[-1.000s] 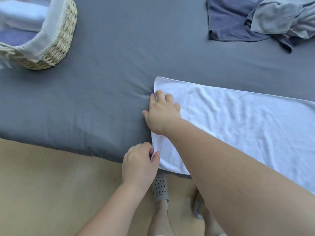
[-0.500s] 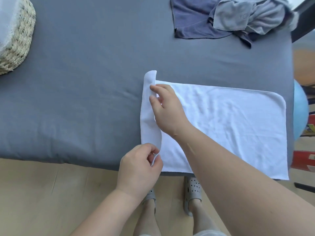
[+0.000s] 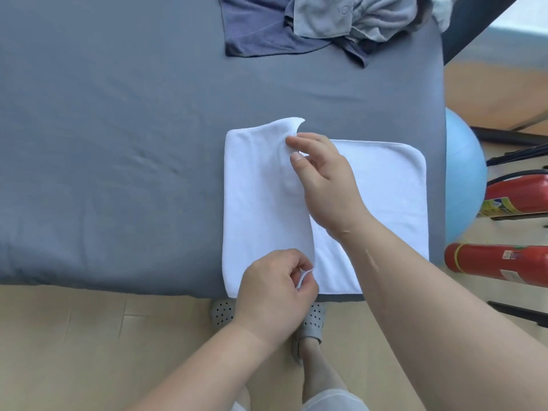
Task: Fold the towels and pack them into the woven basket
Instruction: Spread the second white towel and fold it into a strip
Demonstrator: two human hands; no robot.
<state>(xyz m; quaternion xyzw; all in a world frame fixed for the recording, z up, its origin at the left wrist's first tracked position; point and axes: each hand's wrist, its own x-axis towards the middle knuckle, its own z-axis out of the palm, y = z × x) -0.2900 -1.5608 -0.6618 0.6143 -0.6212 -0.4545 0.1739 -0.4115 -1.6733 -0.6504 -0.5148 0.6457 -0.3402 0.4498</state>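
A white towel (image 3: 385, 203) lies on the grey bed (image 3: 118, 143) near its front edge. Its left end is folded over to the right as a flap covering about half of the towel. My right hand (image 3: 323, 185) pinches the flap's far corner between thumb and fingers. My left hand (image 3: 278, 289) pinches the flap's near corner at the bed's front edge. The woven basket is out of view.
A dark blue towel (image 3: 255, 34) and a crumpled grey towel (image 3: 355, 16) lie at the bed's far right. Right of the bed stand a blue exercise ball (image 3: 462, 179) and two red fire extinguishers (image 3: 498, 262). My slippered feet (image 3: 222, 315) stand on the wooden floor.
Both hands have carried the towel's left end further right, so the folded flap is now much wider. The view has shifted right and the basket has left the frame.
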